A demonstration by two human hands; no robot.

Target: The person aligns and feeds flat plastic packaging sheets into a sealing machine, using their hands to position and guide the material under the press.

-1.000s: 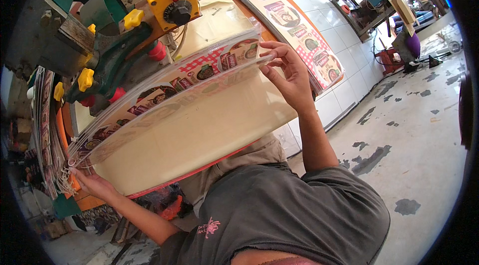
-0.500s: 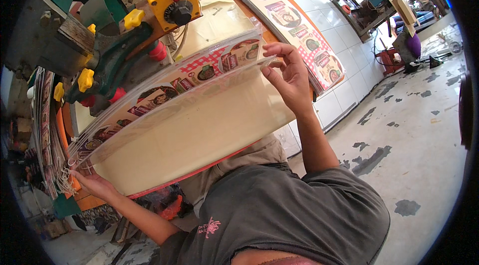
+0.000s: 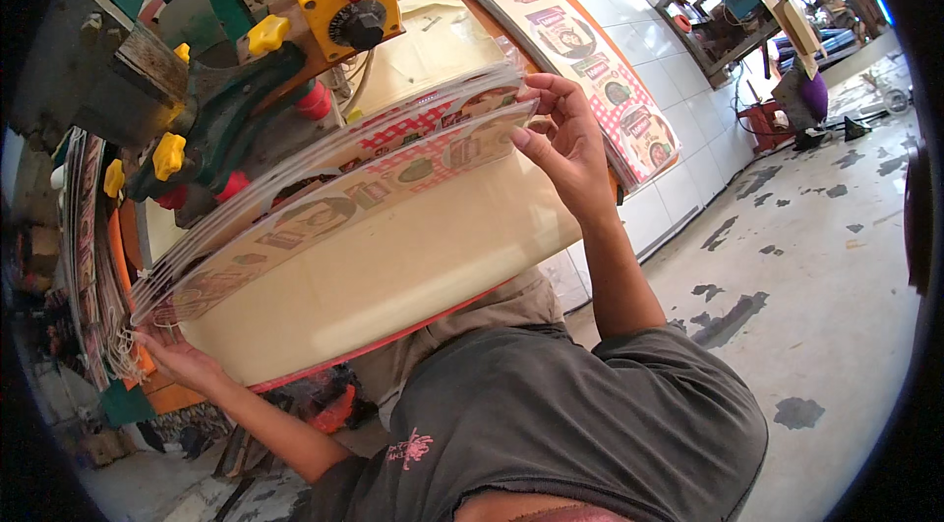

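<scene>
Several long printed plastic sheets (image 3: 324,212) with clear edges stand on their long sides, bowed, across a cream-coloured work surface (image 3: 393,257). The nearest one shows its faded back, the print showing through. At their upper right corner, my right hand (image 3: 568,144) is closed, thumb and fingers pinching the edge of a sheet. My left hand (image 3: 182,362) is at the lower left end of the sheets, beside white strings (image 3: 123,355). Its fingertips are partly hidden by plastic and strings, so its grip is unclear.
Just behind the sheets is a dark green machine arm (image 3: 221,119) with yellow knobs and a yellow control box (image 3: 346,6). A printed stack (image 3: 590,60) lies along the table's far right edge. More strung sheets (image 3: 88,257) hang at the left.
The nearest sheet's faded printed back now shows where clear plastic was before. The sheets' upper edges have spread apart. My right hand has shifted slightly; my left hand stays at the left end.
</scene>
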